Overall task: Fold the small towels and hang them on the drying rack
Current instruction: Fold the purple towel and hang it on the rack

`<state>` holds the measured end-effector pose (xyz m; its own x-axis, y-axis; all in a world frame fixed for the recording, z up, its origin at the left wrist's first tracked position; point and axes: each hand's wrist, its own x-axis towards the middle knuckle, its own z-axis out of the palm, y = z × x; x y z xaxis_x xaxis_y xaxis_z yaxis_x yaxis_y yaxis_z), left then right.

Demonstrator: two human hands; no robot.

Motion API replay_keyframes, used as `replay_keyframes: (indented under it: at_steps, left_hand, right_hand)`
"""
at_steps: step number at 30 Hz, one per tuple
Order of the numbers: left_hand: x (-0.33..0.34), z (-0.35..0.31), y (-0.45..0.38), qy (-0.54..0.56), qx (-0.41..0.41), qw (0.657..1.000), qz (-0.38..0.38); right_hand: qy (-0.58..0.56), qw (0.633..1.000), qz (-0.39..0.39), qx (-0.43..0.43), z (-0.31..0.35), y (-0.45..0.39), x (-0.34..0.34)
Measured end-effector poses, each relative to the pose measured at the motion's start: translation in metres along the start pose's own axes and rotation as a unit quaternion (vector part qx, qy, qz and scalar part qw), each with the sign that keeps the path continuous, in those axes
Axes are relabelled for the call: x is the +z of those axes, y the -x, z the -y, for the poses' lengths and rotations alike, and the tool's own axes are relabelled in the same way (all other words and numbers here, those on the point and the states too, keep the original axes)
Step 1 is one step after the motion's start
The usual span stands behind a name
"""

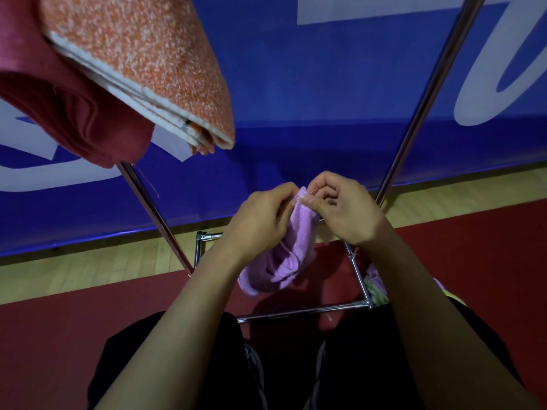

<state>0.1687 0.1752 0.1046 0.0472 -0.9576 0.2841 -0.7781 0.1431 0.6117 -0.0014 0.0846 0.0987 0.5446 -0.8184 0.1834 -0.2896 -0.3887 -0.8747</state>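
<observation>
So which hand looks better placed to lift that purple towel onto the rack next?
Probably the left hand: it pinches the purple towel nearer the bar holding the orange towel and red towel. The right hand pinches the same top edge, farther away.

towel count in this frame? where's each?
3 sure: orange towel and dark red towel folded on the rack upper left; purple towel pinched by left hand and right hand. Cloth behind the right forearm may be more.
</observation>
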Motion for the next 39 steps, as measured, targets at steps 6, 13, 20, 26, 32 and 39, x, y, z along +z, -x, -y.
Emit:
replay_keyframes:
  at_steps: [6, 13, 20, 26, 32, 39]
  left_hand:
    - [0.001, -0.003, -0.002, 0.010, 0.008, 1.000, 0.002]
    - [-0.001, 0.001, -0.001, 0.028, 0.017, 0.999, 0.019]
    - [-0.001, 0.004, 0.001, 0.022, 0.034, 0.998, 0.044]
    - [-0.004, 0.005, 0.002, 0.030, 0.027, 0.998, 0.044]
    - [-0.007, 0.010, -0.002, 0.041, -0.033, 0.997, 0.064]
    - [-0.025, 0.048, 0.001, -0.122, -0.121, 0.964, 0.201]
  right_hand:
    - [-0.020, 1.000, 0.006, 0.002, 0.000, 0.001, -0.002]
    - [-0.063, 0.998, 0.024, 0.020, 0.000, 0.002, -0.003]
    - [-0.070, 0.994, 0.070, 0.033, -0.001, 0.003, -0.003]
    - [0.072, 0.996, 0.015, -0.050, 0.000, 0.002, 0.000]
    - [0.108, 0.980, -0.080, -0.149, 0.006, 0.000, 0.011]
    - [0.067, 0.984, -0.167, 0.003, 0.010, -0.003, -0.014]
